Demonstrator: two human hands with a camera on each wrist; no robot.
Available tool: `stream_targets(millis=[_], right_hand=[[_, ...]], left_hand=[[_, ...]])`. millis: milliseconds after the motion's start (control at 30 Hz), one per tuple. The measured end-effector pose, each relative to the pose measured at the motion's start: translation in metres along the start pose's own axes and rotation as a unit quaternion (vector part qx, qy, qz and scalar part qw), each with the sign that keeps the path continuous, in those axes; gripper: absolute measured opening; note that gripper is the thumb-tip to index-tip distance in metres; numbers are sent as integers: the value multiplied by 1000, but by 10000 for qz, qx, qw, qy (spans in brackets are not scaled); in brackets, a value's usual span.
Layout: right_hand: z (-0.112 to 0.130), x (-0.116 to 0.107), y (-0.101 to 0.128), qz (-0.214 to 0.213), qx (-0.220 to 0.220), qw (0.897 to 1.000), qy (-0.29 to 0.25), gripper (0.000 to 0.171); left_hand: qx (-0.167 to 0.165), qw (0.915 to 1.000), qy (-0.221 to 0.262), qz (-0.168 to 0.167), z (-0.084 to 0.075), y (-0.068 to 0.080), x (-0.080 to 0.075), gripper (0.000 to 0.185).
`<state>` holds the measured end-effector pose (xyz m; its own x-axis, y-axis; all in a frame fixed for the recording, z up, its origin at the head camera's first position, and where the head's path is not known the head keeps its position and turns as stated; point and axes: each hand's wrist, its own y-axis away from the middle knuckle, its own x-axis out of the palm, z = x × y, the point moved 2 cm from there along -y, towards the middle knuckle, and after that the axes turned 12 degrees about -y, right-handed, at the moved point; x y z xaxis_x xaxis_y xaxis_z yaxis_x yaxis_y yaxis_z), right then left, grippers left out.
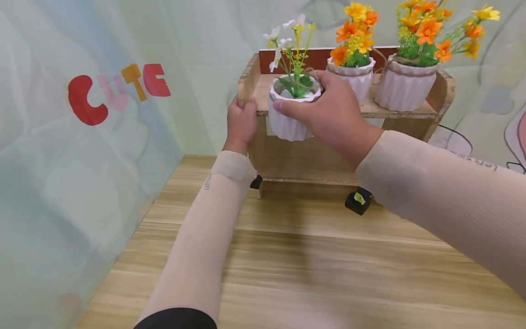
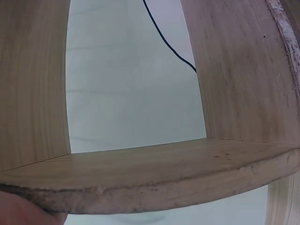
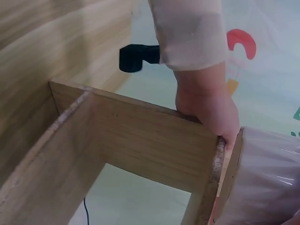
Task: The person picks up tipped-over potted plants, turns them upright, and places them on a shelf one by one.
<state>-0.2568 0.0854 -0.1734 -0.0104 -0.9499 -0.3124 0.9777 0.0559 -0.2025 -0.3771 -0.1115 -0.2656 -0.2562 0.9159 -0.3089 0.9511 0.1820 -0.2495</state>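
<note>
Partly hidden: my right hand (image 1: 328, 109) covers the pot (image 1: 287, 123), fingers gripping its rim. Pot is white, ribbed, with pale flowers, at shelf (image 1: 411, 109) front-left edge. Left hand (image 1: 241, 125) grips shelf end.

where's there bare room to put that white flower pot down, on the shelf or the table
The shelf is crowded at its right: two orange-flower pots fill it. Its left end, by the left hand, is bare under the white-flower pot gripped by the right hand. The wooden table in front lies widely free.
</note>
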Motion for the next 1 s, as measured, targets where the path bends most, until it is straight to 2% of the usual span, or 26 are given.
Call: stream_targets(millis=[267, 467, 567, 1000], right_hand=[[12, 9, -17, -167, 136, 9997, -120, 98], [17, 13, -32, -423, 377, 9984, -52, 95], [16, 14, -38, -545, 482, 9974, -1, 95], [12, 15, -56, -579, 716, 9957, 42, 107]], left_hand=[[-2, 10000, -63, 25, 0, 0, -3, 56], [339, 9993, 173, -24, 2, 1, -2, 53], [396, 9991, 135, -40, 1, 3, -1, 50], [313, 9995, 65, -72, -1, 3, -1, 49]])
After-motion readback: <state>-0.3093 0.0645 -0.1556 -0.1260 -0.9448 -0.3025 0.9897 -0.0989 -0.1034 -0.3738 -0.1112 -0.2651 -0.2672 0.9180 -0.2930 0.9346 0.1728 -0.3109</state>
